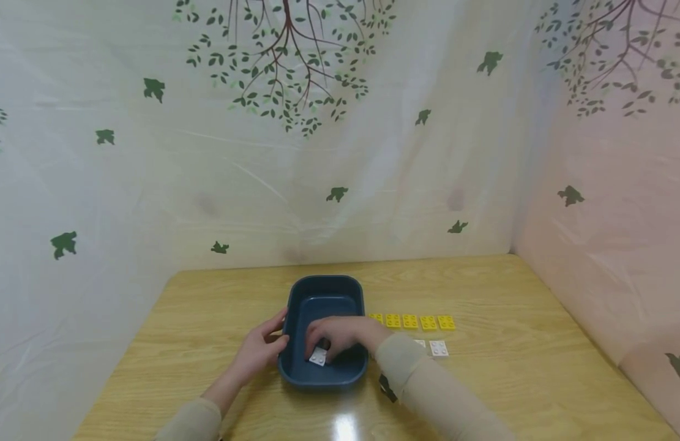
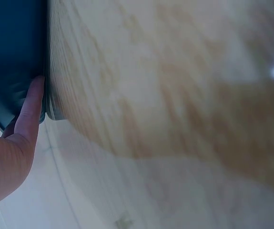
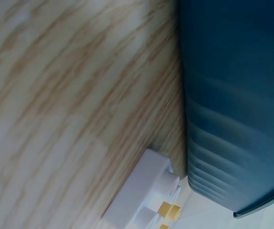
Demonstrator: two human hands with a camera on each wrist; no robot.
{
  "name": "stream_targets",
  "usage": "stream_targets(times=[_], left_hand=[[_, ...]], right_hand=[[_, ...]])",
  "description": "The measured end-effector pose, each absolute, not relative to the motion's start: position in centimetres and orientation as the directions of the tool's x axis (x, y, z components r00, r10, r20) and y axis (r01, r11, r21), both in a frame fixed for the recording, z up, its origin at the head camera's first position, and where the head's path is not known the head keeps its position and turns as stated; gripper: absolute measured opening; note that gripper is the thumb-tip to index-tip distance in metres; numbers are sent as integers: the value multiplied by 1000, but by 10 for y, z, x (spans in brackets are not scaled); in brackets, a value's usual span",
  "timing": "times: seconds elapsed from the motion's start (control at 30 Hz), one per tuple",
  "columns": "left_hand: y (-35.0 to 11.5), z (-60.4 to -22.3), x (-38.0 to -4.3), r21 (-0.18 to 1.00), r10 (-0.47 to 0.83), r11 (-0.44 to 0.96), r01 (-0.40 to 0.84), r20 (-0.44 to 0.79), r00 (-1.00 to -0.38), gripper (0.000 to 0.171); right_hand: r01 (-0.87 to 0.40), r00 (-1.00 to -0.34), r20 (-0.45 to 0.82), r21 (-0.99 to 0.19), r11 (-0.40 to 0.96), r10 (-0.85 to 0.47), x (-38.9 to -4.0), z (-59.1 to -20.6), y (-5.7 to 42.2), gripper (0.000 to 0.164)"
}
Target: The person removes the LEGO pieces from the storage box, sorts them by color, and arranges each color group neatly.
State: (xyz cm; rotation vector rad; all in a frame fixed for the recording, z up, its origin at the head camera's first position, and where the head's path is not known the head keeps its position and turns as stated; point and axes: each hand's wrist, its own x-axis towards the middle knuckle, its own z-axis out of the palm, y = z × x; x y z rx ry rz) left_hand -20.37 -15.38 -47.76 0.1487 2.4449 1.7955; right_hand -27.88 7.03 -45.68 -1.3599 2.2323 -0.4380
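A dark blue rectangular bin (image 1: 324, 286) stands on the wooden table. My left hand (image 1: 256, 352) is at the bin's left side, thumb and fingers spread along its outer wall. In the left wrist view, a straight thumb rests against that wall. My right hand (image 1: 340, 332) reaches over the right rim into the bin, fingers bent downward. Between its thumb and fingers it pinches a white toy brick (image 1: 318, 356) with studs on top. In the right wrist view the bin's wall (image 3: 232, 109) hides this hand's fingers.
Right of the bin runs a row of several yellow bricks (image 1: 410, 321). Nearer me lies a white brick (image 1: 439, 348), another partly hidden by the right sleeve (image 1: 403, 361). A small dark item (image 1: 387, 388) shows beside that sleeve. A patterned curtain (image 1: 340, 233) stands behind the table (image 1: 218, 294).
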Motion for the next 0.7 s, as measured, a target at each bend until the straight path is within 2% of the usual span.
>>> stream_targets(times=[0.7], left_hand=[[-154,-477,-205,953,143,303,23,-21,-990,59]], right_hand=[[-774,-417,-183,-442,453,-890,-275,-458,66,31]])
